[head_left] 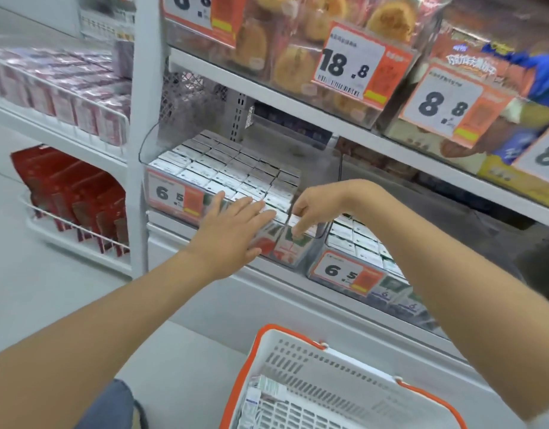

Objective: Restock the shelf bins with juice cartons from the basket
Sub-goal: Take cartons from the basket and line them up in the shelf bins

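Both hands at the bin [162, 131] front.
Flat and open, the left hand [233, 232] presses cartons [223, 171]; the right hand [318, 204] touches one with curled fingers, grip unclear.

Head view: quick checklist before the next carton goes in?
1. Room in the clear plastic shelf bin: ok, rear right corner bare.
2. Front row of white juice cartons steadied: ok, left hand lies flat on it.
3. Grip of right hand on the green-printed carton: cannot tell; index finger touches it.
4. That carton seated level: cannot tell, blurred.
5. Stock left in the white plastic basket with orange rim: ok, packs at its left wall.
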Demonstrator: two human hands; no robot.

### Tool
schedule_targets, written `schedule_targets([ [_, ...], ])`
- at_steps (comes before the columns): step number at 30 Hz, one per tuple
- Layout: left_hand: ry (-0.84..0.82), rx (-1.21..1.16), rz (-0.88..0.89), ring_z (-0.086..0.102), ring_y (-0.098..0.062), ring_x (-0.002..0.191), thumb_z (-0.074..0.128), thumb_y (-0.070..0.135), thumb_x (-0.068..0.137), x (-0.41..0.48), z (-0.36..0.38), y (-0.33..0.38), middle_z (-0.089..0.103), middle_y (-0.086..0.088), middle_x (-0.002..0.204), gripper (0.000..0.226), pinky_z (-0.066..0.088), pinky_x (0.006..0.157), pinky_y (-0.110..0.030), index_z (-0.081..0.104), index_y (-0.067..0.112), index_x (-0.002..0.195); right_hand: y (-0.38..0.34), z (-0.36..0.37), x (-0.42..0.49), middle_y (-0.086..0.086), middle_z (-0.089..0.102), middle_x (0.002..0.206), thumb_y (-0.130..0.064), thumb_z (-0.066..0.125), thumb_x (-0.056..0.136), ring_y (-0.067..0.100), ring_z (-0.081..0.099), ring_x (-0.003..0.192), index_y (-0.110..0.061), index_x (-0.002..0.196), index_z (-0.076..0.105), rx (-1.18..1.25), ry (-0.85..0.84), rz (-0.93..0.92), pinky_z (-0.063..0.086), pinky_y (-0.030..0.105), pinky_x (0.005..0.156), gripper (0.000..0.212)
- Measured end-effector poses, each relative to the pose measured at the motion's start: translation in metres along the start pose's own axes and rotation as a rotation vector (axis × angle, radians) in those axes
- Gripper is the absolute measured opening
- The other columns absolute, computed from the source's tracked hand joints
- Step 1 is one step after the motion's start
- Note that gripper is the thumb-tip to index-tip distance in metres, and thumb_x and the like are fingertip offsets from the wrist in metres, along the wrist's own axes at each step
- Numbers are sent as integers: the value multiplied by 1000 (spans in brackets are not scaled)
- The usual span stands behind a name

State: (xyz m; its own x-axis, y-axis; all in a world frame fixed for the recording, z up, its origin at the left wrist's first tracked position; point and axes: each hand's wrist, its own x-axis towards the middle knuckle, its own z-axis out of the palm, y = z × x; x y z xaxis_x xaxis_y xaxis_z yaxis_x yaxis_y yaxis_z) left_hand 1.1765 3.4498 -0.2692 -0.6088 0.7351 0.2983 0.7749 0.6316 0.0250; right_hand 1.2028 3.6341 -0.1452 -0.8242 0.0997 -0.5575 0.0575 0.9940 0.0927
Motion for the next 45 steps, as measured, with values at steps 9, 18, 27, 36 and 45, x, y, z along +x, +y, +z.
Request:
schedule_targets([
  [9,287,8,43,50,-28,122,69,14,78,-20,-16,20,57,-8,130,46,35,103,-47,57,15,123,-12,36,-9,4,57,118,-36,66,87,19,58,96,-16,123,58,233,439,-61,43,29,88,42],
  [18,-402,-409,13,50,-15,89,63,33,88,-105,46,74,48,8,98,21,41,74,-29,52,20,99,-30,317,-13,10,68,103,5,57,82,12,54,80,-6,104,67,951,416,33,40,17,71,27],
  [27,-551,-577,-275,53,-12,79,64,35,88,-174,106,103,54,9,97,18,42,71,-27,50,29,98,-60,514,6,13,60,100,-7,51,93,27,59,83,-15,143,46,604,-234,31,46,33,75,51],
  [36,-335,-814,-480,54,-5,63,67,25,86,-155,118,141,57,13,86,14,44,61,-16,57,33,92,-35,517,-13,-11,50,60,-29,66,70,8,42,57,-22,70,55,1134,-13,80,39,27,60,13],
  [45,-574,-997,-921,58,-24,98,79,23,78,-143,124,178,57,-7,110,61,52,91,-42,42,11,125,-20,434,-49,-6,68,101,-10,85,70,11,63,90,-15,103,66,1667,233,-34,54,23,83,39],
])
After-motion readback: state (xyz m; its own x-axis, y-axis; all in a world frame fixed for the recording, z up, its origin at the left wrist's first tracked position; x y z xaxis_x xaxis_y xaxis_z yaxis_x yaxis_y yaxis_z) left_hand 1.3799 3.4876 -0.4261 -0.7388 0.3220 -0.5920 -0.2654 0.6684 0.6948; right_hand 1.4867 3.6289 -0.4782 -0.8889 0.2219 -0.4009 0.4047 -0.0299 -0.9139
